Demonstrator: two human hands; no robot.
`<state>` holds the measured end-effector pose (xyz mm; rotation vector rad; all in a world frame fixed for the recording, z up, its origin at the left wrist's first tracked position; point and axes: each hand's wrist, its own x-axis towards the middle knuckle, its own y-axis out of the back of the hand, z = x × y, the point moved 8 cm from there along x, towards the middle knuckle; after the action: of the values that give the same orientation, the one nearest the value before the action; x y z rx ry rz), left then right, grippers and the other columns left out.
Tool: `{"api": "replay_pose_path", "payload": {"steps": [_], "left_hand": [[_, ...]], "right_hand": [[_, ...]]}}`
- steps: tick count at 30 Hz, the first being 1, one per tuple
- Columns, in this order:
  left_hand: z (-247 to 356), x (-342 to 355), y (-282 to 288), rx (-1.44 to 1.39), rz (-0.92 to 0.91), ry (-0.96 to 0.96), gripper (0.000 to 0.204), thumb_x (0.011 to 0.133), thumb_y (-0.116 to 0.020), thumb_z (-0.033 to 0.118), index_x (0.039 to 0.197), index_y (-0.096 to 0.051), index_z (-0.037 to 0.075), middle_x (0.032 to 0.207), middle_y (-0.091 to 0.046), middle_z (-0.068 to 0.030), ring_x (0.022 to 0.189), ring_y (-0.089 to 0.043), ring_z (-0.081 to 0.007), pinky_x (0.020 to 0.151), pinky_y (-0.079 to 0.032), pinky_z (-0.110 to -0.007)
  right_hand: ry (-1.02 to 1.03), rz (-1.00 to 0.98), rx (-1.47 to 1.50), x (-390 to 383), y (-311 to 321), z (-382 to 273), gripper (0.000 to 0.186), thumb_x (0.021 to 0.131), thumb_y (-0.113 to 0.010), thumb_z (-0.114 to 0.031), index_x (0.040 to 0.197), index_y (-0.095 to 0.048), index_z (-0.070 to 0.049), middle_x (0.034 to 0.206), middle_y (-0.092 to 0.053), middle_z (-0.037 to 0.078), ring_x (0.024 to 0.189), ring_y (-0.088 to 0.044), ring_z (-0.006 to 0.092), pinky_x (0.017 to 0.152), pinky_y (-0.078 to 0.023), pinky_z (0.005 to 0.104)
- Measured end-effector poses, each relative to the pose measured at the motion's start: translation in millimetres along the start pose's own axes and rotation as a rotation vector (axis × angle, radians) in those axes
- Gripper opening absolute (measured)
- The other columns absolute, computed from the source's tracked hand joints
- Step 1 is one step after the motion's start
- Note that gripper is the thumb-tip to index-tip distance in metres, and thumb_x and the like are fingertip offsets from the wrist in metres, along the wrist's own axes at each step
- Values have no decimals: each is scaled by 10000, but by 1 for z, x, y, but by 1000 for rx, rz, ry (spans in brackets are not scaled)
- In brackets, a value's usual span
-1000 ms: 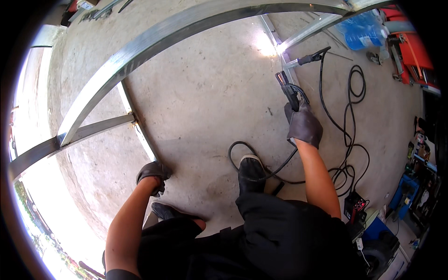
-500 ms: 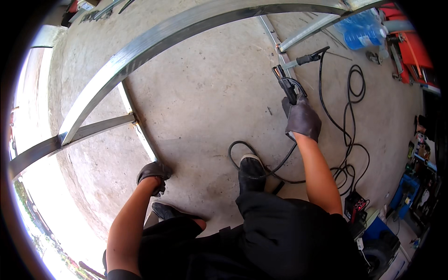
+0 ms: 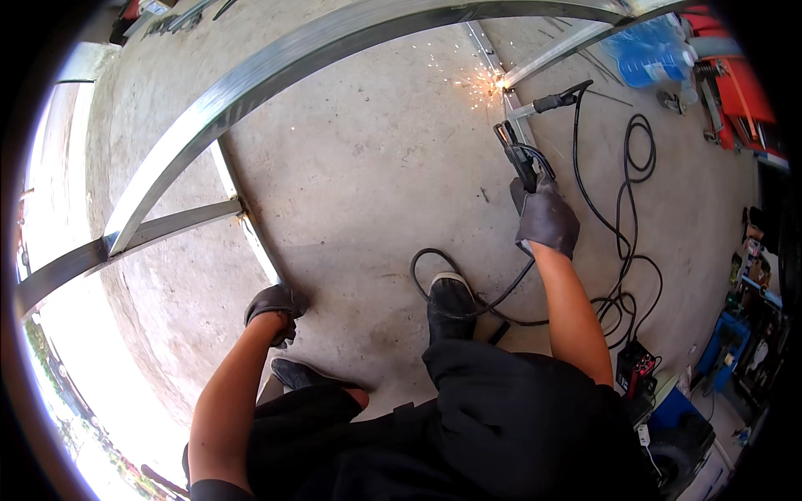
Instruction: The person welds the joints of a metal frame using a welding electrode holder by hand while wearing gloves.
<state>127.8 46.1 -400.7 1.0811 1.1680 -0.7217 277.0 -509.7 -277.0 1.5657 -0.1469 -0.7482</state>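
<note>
My right hand (image 3: 548, 219), in a dark glove, is wrapped round a black welding electrode holder (image 3: 520, 159). Bright sparks (image 3: 489, 81) fly just beyond the holder, where a short crossbar (image 3: 551, 57) meets the right leg (image 3: 520, 125) of a metal frame. The electrode itself is hard to make out. At the lower left, my gloved left hand (image 3: 272, 309) is closed on the near end of the frame's left leg (image 3: 257, 244). A grey clamp with a black grip (image 3: 551, 103) lies against the right leg, its cable attached.
The frame's long square tube (image 3: 251, 83) arches across the far side. Black cables (image 3: 622, 250) coil on the concrete floor to the right, and one loops by my shoe (image 3: 451, 309). A blue-tinted plastic bottle (image 3: 656, 67) and a red machine (image 3: 742, 100) stand far right.
Sparks have appeared at the joint of crossbar and right leg. My right hand and the electrode holder have shifted slightly right. My left hand stays at the left leg.
</note>
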Motion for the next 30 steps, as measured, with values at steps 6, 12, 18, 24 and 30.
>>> {"api": "replay_pose_path", "payload": {"steps": [6,12,18,24,30], "left_hand": [[9,-6,9,142,87,-42,240,1035,-689,223,971,-772,7,739,-738,-169,591,-733,-294,533,-595,-488],[-27,13,-13,-134,5,107,209,1052,-684,210,996,-777,31,763,-754,-180,613,-751,-313,531,-602,-505],[-19,13,-12,28,0,28,188,1035,-718,221,1013,-787,47,766,-772,-162,649,-779,-280,549,-627,-476],[-8,8,-6,157,-20,8,125,978,-774,168,1026,-795,54,763,-778,-133,658,-781,-250,566,-631,-447],[3,1,0,160,-9,-16,145,925,-815,165,1027,-802,64,803,-795,-139,669,-779,-251,585,-630,-445]], "right_hand": [[5,26,18,-8,-2,5,546,1032,-545,-632,1268,-728,-175,1285,-763,175,1180,-735,423,1016,-572,545],[39,-6,17,3,-7,-6,575,1033,-533,-648,1303,-708,-172,1289,-753,200,1156,-735,453,996,-572,563],[45,-9,2,6,1,-10,554,1081,-463,-597,1265,-706,-134,1302,-743,196,1176,-738,419,1003,-581,562],[30,-19,-6,4,2,-8,550,1077,-474,-595,1272,-717,-141,1296,-745,197,1172,-741,417,995,-581,559],[16,-7,-11,1,1,-3,587,1057,-550,-622,1328,-701,-124,1304,-745,203,1183,-732,427,1005,-573,536]]}}
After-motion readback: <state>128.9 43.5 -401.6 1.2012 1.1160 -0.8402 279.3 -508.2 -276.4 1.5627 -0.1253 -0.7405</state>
